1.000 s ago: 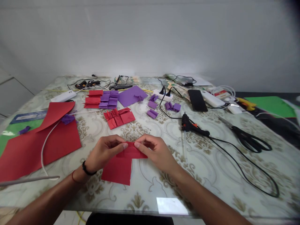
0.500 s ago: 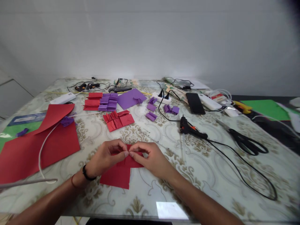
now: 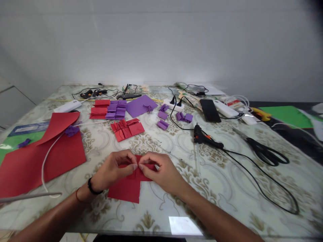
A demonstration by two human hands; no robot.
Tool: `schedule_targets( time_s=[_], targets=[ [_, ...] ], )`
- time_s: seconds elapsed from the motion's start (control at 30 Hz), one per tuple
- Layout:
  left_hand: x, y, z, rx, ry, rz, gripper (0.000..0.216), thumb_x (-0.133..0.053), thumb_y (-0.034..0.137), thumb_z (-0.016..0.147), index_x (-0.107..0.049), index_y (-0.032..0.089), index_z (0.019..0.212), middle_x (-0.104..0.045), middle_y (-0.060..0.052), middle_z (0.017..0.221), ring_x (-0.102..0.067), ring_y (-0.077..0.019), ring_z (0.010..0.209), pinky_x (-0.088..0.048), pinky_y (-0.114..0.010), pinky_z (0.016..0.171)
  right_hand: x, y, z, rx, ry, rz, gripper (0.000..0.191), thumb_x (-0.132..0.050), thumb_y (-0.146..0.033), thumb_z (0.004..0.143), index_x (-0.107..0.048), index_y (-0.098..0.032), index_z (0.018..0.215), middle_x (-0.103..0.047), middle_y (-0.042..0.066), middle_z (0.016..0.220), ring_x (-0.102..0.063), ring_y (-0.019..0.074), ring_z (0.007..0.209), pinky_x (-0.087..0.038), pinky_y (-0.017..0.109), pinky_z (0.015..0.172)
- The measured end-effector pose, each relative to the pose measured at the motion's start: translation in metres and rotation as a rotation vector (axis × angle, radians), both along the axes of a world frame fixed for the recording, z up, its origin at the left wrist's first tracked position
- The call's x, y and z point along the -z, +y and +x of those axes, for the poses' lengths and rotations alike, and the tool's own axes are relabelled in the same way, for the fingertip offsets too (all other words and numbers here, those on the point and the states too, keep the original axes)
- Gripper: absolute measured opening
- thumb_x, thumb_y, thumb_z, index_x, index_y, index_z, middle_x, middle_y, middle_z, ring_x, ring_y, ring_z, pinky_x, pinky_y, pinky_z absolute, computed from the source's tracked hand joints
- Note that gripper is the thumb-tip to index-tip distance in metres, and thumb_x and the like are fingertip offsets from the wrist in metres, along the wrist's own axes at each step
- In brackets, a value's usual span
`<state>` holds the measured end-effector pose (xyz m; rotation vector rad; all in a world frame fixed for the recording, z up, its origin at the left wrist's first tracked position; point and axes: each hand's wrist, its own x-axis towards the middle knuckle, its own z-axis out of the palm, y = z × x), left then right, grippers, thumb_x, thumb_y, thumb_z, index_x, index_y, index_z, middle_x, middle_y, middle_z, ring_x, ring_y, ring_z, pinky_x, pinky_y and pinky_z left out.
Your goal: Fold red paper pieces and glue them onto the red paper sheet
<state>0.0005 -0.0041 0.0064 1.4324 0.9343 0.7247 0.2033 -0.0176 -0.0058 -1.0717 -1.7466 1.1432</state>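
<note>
My left hand and my right hand meet over a piece of red paper low on the patterned tabletop. Each pinches a raised part of the red paper between thumb and forefinger, the fingertips almost touching. My fingers hide most of the pinched part. The flat lower portion of the paper shows below my left hand. Just beyond my hands lies a folded red paper piece with raised pleats. Behind it are pleated purple paper and more folded red paper.
To the right rest a black glue gun with a looping cord, black-handled scissors and a phone. Several small purple folded papers surround a white power strip. Large red sheets and a white cable occupy the left.
My hands stay at the same spot, still pinching the red paper. The gap between my two pairs of fingertips has widened very slightly.
</note>
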Motion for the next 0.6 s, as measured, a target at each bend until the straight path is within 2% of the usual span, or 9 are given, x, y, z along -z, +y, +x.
schedule_targets(
  time_s=[0.43, 0.6],
  targets=[
    [0.0032, -0.0036, 0.0026, -0.013, 0.051, 0.077, 0.002, -0.062, 0.017, 0.082, -0.062, 0.014, 0.081, -0.062, -0.001, 0.079, -0.059, -0.0134, 0.074, -0.047, -0.025, 0.07, 0.0023, -0.0023, -0.0035, 0.017, 0.029, 0.022, 0.008, -0.064, -0.013, 0.082, -0.068, -0.019, 0.077, -0.066, -0.002, 0.07, -0.056, 0.0118, 0.066, -0.043, 0.022, 0.063],
    [0.0036, -0.0046, 0.0037, -0.045, 0.084, 0.096, 0.002, -0.061, 0.014, 0.081, -0.062, 0.015, 0.081, -0.062, 0.001, 0.076, -0.057, -0.0118, 0.07, -0.046, -0.023, 0.067, 0.002, -0.0042, -0.0042, 0.069, 0.074, -0.015, 0.007, -0.064, -0.017, 0.083, -0.068, -0.019, 0.078, -0.065, -0.001, 0.071, -0.056, 0.0125, 0.064, -0.044, 0.023, 0.062]
  ],
)
